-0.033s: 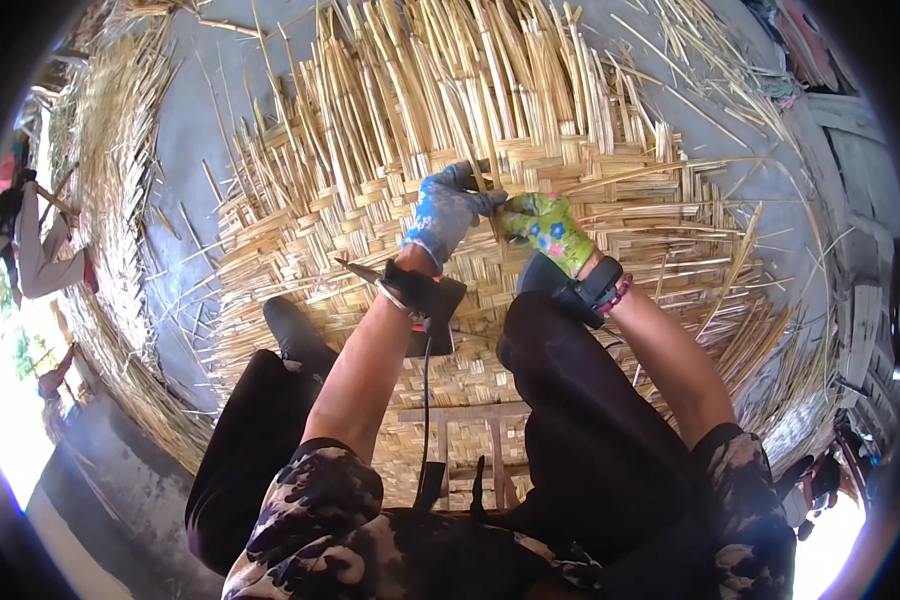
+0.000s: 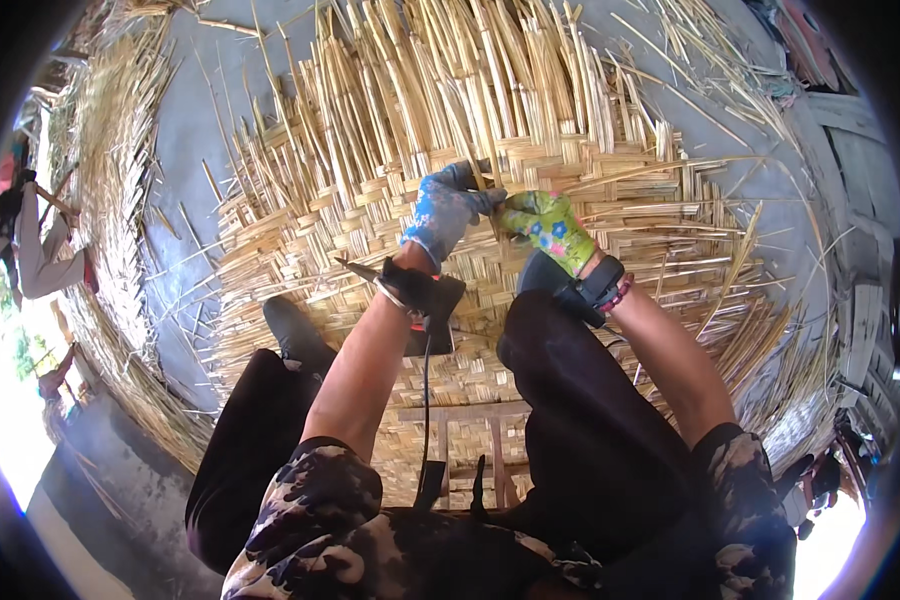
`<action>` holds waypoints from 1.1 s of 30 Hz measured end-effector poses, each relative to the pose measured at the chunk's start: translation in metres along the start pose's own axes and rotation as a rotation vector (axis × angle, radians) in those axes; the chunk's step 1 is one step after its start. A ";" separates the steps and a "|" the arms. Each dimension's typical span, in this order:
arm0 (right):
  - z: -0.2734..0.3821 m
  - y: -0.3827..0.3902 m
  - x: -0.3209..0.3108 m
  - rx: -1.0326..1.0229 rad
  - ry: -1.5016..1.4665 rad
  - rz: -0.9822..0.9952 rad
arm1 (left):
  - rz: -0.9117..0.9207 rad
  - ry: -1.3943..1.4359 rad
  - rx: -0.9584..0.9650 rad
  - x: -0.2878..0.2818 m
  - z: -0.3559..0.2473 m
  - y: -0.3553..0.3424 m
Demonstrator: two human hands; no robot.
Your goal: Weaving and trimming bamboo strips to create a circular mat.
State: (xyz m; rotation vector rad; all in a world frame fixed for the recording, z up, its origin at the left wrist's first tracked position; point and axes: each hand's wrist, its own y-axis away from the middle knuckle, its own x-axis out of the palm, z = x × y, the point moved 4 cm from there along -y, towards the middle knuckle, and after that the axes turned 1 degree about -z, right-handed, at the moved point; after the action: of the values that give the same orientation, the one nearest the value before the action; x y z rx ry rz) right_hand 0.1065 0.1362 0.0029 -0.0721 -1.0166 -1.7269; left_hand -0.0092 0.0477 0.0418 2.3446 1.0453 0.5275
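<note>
My left hand [image 2: 442, 215], in a blue flowered glove, and my right hand [image 2: 552, 232], in a green flowered glove, meet over a woven reed mat [image 2: 305, 240]. Between them is a split reed [image 2: 479, 172], which both hands grip with closed fingers. Its upper part leans away over the mat's far edge; the lower end is partly hidden by the gloves. Long unwoven reeds [image 2: 410, 90] fan out beyond my hands. At my left wrist a dark pointed tool [image 2: 356, 268] sticks out toward the left. A dark band and beads circle my right wrist.
My shoes [image 2: 292, 330] rest on the mat, with my knees either side of my arms. A dark box [image 2: 432, 342] with a cable lies below my left wrist, near a wooden frame [image 2: 460, 411]. Another woven mat [image 2: 110, 190] lies left, and loose reeds [image 2: 705, 50] scatter at far right.
</note>
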 end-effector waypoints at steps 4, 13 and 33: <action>-0.010 -0.011 -0.014 -0.088 0.084 0.030 | 0.142 -0.023 -0.024 -0.005 0.003 -0.003; -0.033 -0.026 -0.026 0.172 -0.320 0.198 | 0.015 0.065 0.013 -0.003 0.001 -0.001; -0.042 -0.049 -0.070 -0.081 -0.109 -0.008 | -0.186 0.270 -0.015 0.023 0.016 -0.035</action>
State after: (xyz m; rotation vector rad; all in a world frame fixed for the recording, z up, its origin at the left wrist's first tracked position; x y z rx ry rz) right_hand 0.1134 0.1647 -0.0880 -0.2163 -1.0270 -1.7876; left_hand -0.0061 0.0804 0.0110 2.1752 1.3594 0.7912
